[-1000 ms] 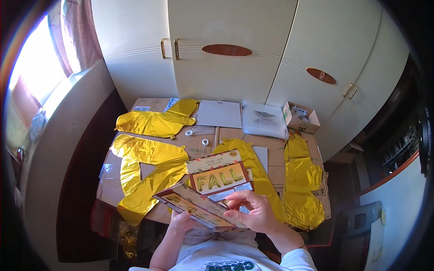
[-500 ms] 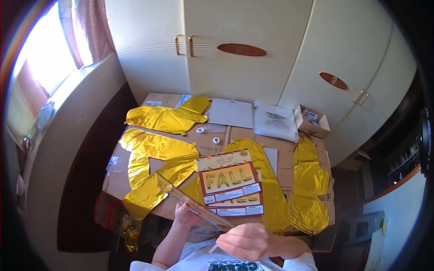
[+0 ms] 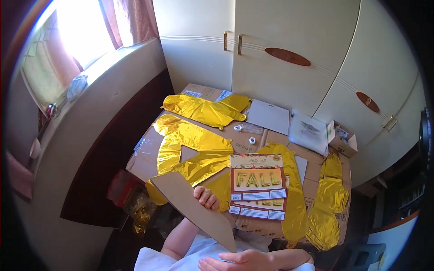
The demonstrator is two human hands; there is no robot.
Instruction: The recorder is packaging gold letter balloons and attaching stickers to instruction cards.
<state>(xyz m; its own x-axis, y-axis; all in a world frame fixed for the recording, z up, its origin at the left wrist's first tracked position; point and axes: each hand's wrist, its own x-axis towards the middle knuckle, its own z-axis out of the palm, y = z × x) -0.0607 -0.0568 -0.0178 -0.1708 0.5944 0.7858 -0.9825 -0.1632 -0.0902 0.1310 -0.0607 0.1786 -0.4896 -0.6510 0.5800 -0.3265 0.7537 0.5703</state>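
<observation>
My left hand is closed on the edge of a flat brown cardboard sheet, which it holds tilted above the near edge of the table. Below the sheet's lower corner is my right hand, fingers stretched out to the left and partly cut off by the frame; nothing shows in it. Just right of the sheet lie two overlapping printed balloon packages with orange picture panels. Flat gold foil balloons spread around them, one of them partly covered by the cardboard.
Cardboard covers the table. Two small white rolls, a white board, a clear plastic packet and an open small box sit toward the back. More gold balloons lie at right. Cabinets stand behind; a window is at left.
The cardboard sheet has turned from nearly edge-on to showing its broad plain face. My right hand has moved lower, its pinch opened out; the pale thin thing in it no longer shows. The view has shifted left.
</observation>
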